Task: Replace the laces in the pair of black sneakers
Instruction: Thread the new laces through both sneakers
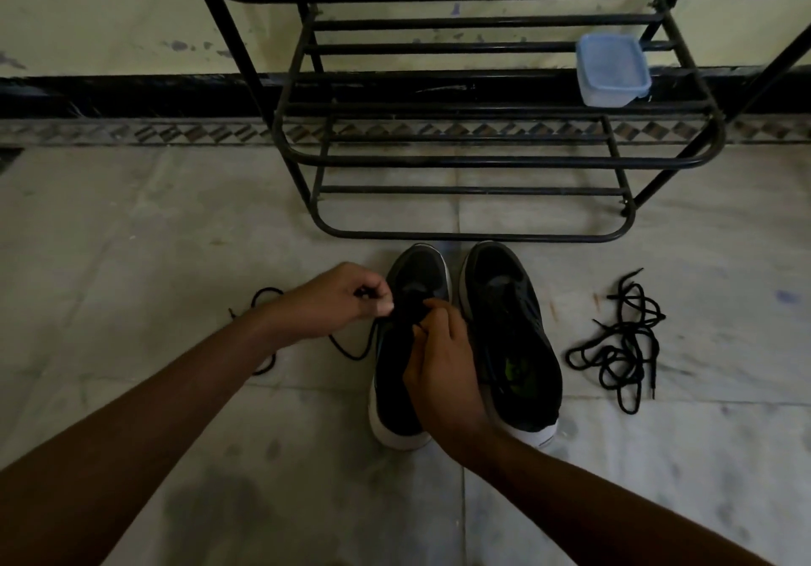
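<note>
The person is lacing the left black fabric sneaker with a white sole (397,383). It is standing on the pale tiled floor (131,258) just beside its mate, with its toes pointing at the black metal tube shoe rack (474,161). The left hand (338,302) is pinching a thin black cord lace (351,352) between thumb and fingertips, just off the sneaker's left edge. The right hand (443,368) is curling over the eyelet rows and pinching the lace there; its fingers are hiding which eyelet it is working. The slack is trailing in loops across the floor under the left forearm.

Judging by where the hands are sitting, the threading is happening toward the toe end, so most of the rows are probably not yet done. To do this step well, the right hand should be steadying the eyelet edge while the left is feeding the tip straight in. The slack should then be drawn through until both ends are matching in length, with the cord lying flat and untwisted. Dark cord on dark fabric in dim light is making a skipped eyelet likely, so each row deserves a check by touch.

The right black fabric sneaker with a white sole (513,328) is sitting open, apparently unlaced. A tangled heap of black cord laces (623,346) is lying on the floor well to its right.
</note>
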